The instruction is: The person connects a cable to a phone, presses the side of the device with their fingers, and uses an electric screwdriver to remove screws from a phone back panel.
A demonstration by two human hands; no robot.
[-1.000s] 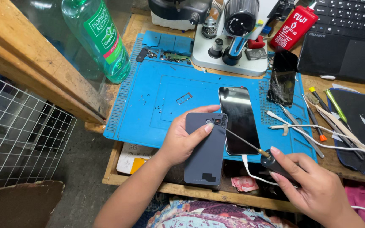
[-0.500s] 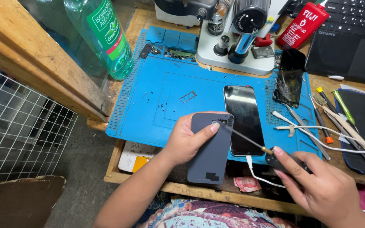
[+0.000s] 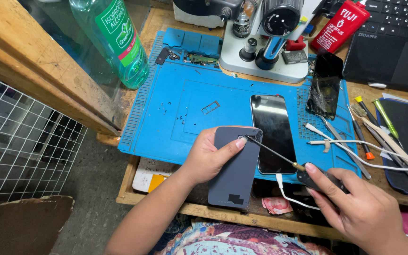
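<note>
While the blue rubbery mat [image 3: 185,108] covers the wooden bench, the left hand [image 3: 208,158] grips a flat, matte grey back cover [image 3: 234,170], tilted over the mat's near edge. A black glossy phone [image 3: 272,130] lies just beside it. The right hand [image 3: 359,210] pinches a thin metal screwdriver [image 3: 274,155], tip at the cover's upper corner; best kept square and steady.

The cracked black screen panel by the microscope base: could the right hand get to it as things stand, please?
Probably not at once: the right hand holds the screwdriver, its tip on the grey back cover. Otherwise only white cables lie before the cracked panel.
</note>
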